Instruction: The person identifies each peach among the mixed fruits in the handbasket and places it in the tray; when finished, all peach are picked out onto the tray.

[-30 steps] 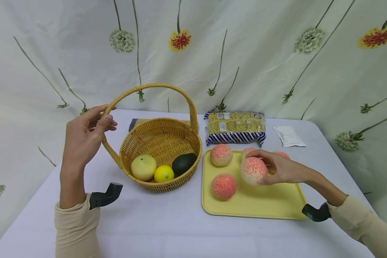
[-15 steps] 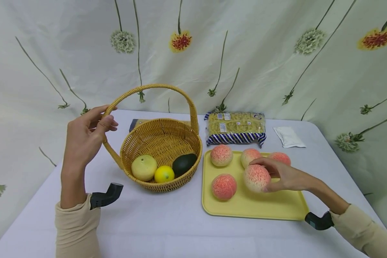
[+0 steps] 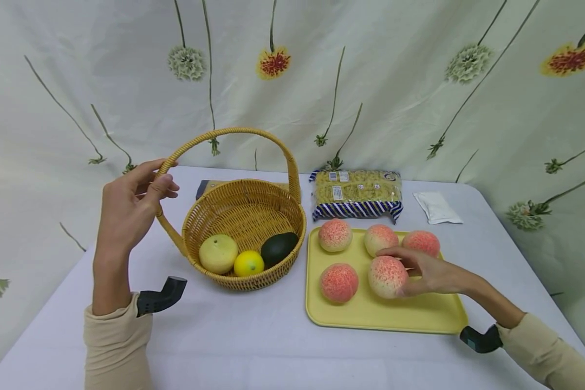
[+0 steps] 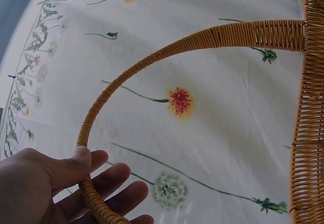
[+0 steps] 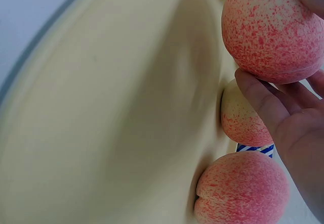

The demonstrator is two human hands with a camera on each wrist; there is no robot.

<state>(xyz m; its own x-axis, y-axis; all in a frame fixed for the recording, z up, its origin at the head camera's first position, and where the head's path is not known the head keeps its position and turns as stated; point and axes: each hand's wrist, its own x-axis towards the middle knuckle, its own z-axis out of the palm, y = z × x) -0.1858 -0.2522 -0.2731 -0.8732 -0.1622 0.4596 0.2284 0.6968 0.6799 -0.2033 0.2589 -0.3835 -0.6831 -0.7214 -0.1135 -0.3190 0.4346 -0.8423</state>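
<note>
My left hand [image 3: 127,211] grips the arched handle [image 3: 234,130] of the wicker basket [image 3: 246,197] on its left side; the left wrist view shows thumb and fingers round the handle [image 4: 147,59]. Inside the basket lie a pale yellow round fruit [image 3: 218,253], a lemon [image 3: 248,263] and a dark green avocado [image 3: 278,249]. My right hand [image 3: 431,272] holds a pink-speckled peach [image 3: 387,276] between thumb and fingers, low over the yellow tray [image 3: 370,318]. On that tray sit several more peaches, one at the left [image 3: 339,283] and others along its back edge.
Behind the tray lies a bag of pasta [image 3: 357,192] with a blue-striped end. A small white packet [image 3: 436,207] rests to its right. Partly hidden behind the basket is a flat brown and dark object [image 3: 207,186]. A flower-printed cloth [image 3: 385,81] hangs at the back.
My right hand has lowered the peach toward the tray, shifting slightly right, and the peaches at the back right show more fully. My left hand stays on the handle.
</note>
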